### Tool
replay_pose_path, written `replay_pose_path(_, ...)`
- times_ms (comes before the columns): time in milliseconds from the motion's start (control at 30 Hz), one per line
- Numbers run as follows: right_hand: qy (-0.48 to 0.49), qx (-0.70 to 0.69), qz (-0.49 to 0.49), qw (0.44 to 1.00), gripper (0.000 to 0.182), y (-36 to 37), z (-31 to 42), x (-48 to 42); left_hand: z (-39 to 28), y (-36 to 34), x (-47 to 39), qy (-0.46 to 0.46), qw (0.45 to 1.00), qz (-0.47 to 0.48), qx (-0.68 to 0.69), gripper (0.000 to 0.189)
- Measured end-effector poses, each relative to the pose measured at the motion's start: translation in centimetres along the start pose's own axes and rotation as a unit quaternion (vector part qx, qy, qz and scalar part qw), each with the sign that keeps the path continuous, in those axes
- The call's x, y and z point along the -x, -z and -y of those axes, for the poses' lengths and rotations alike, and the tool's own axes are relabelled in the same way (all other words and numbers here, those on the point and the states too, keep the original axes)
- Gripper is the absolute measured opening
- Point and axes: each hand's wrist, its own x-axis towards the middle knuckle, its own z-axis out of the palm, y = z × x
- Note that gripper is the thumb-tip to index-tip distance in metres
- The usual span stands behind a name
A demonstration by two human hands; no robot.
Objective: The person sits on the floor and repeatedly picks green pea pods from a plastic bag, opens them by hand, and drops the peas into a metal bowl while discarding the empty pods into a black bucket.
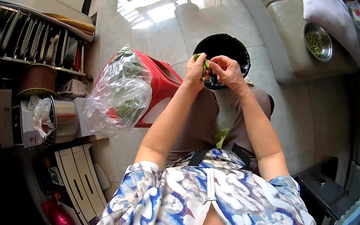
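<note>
My left hand [196, 69] holds green bean pods [204, 68] upright between its thumb and fingers. Close on its right, my right hand [227, 71] has its thumb and index finger bent toward the pods; whether it pinches anything is too small to tell. Both hands are over the near left part of a round bin lined with a black bag [223, 45]. Left of my knees, a clear plastic bag [120, 93] with green contents rests on a red plastic stool [162, 82]. A steel bowl [330, 53] holding shelled green beans sits on the sofa at the upper right.
The sofa [284, 23] with a pale cushion [327, 15] runs along the upper right. At the left are a rack of trays [30, 37], a metal pot [65, 120] and a beige drawer unit [81, 178]. A black box-like piece of furniture [320, 189] is near my right elbow.
</note>
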Motion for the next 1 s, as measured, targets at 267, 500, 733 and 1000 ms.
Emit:
replay_pose_path(267, -0.029, 0.006, -0.046, 0.999, 0.016, 1.2, -0.9, -1.1, 3.1, -0.3, -2.7, -0.012, 0.999, -0.043, 0.028, 0.021)
replay_pose_path(500, -0.079, -0.274, -0.098, 0.954, 0.017, 2.1, -0.8, -2.1, 1.9, 0.5, -2.3, 0.050, 0.996, -0.014, 0.075, 0.011)
replay_pose_path(733, -0.086, -0.118, -0.080, 0.986, 0.015, 2.1, -1.4, -1.8, 1.8, -0.2, -1.4, 0.002, 0.999, 0.042, -0.007, 0.014)
replay_pose_path(1000, -0.003, 0.137, -0.049, 0.989, 0.015, 1.9, -2.0, -0.9, 1.4, 0.5, -1.1, -0.012, 0.996, 0.022, -0.087, 0.011)
